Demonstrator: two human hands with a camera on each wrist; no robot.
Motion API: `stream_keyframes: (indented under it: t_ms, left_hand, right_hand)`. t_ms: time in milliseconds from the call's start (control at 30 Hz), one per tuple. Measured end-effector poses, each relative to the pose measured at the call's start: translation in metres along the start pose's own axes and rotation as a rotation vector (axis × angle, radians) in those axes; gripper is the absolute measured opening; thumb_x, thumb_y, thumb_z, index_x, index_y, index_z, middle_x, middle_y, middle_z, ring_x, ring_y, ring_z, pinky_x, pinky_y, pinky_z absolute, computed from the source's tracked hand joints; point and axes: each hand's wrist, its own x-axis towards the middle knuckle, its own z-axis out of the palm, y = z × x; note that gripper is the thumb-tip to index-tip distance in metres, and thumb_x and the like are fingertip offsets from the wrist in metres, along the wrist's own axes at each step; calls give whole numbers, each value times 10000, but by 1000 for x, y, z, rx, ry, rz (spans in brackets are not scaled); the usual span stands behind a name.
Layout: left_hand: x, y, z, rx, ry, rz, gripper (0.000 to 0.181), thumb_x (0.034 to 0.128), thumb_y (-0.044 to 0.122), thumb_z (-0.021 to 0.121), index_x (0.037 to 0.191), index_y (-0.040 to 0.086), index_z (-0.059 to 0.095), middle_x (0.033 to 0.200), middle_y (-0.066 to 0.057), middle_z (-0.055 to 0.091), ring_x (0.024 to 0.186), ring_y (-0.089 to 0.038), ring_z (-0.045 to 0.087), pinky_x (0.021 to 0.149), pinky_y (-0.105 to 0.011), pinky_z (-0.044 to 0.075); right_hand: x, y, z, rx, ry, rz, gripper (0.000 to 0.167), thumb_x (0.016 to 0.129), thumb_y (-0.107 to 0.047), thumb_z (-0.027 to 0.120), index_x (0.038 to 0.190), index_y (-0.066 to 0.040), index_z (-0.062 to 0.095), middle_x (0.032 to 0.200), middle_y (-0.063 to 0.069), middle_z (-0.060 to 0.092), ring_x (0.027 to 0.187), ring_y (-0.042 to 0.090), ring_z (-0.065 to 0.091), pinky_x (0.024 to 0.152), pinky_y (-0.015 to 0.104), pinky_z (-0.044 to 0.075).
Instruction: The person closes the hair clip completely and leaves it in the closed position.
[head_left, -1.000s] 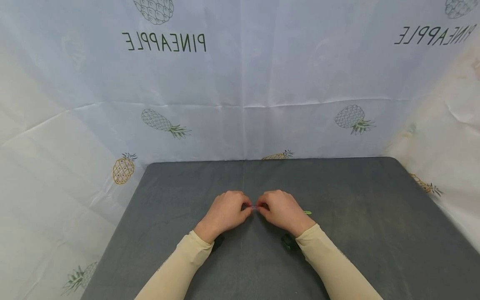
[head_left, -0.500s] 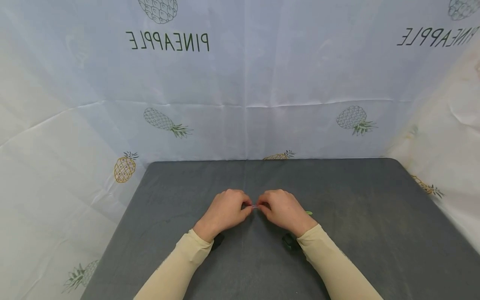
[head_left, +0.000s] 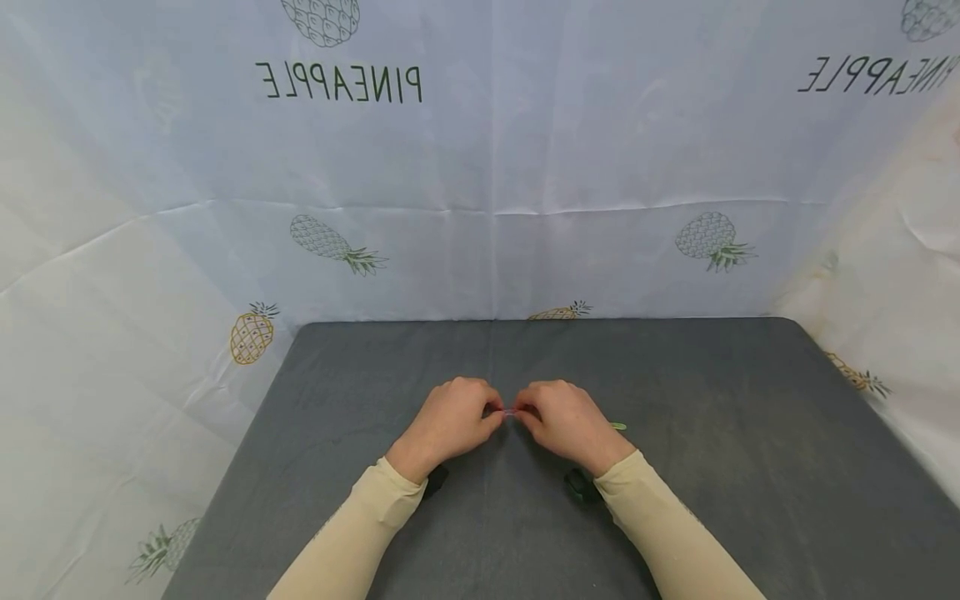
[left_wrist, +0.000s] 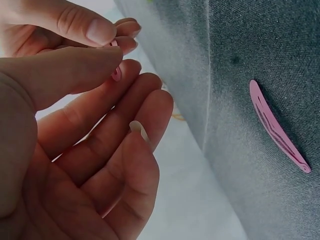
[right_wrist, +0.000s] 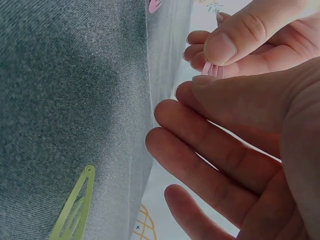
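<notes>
Between the two hands, a pink snap hair clip (right_wrist: pixel 216 69) is held above the table. My left hand (head_left: pixel 459 418) pinches one end of it between thumb and forefinger, and my right hand (head_left: pixel 561 418) pinches the other end the same way. Fingertips cover most of this clip. In the left wrist view a second pink hair clip (left_wrist: pixel 278 129) lies on the table; the hands hide it in the head view. Beyond the right wrist lies a green hair clip (head_left: pixel 618 426), seen larger in the right wrist view.
A dark grey cloth covers the table (head_left: pixel 750 433). White curtains (head_left: pixel 420 167) printed with pineapples hang behind it and along both sides. Dark wrist devices (head_left: pixel 581 485) show under the forearms.
Both hands stay almost in place, pinching the clip throughout. The background has shifted slightly to the right in the head view.
</notes>
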Motion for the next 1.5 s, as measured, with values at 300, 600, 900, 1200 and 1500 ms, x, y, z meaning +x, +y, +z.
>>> stream_keyframes:
  t_ms: [300,600,900,1200,1500]
  left_hand:
    - [-2,-1,1,12,13,49,104,1006,218,786,934,193,856,868,39,759,642,-33,580,595,-244,503]
    - [-2,-2,5,35,23,66,76,981,204,812,929,176,861,880,9,776,683,-98,672,618,-282,557]
    - [-2,-1,4,37,23,56,85,983,222,807,943,176,866,888,2,780,670,-91,664,604,-268,550]
    - [-2,-2,4,31,12,58,67,969,227,823,971,196,882,918,18,801,698,-81,685,595,-239,535]
    - [-2,-3,1,-34,0,42,81,966,220,822,1004,193,889,953,21,822,708,-64,686,612,-234,535]
  right_hand:
    - [-2,1,3,9,12,-48,48,973,-97,803,990,-131,833,894,-1,769,748,127,702,683,282,577]
    - [-3,2,5,11,21,-67,66,971,-84,800,997,-137,830,905,-2,772,768,136,715,693,277,583]
    - [-4,3,5,16,36,-85,74,974,-75,794,996,-136,829,901,-6,768,765,134,711,685,273,575]
    - [-4,2,5,15,25,-75,82,973,-81,796,990,-153,832,894,-25,768,758,124,703,684,262,567]
    - [-4,2,4,25,32,-80,89,978,-65,785,989,-138,834,896,-12,778,751,121,707,691,263,575]
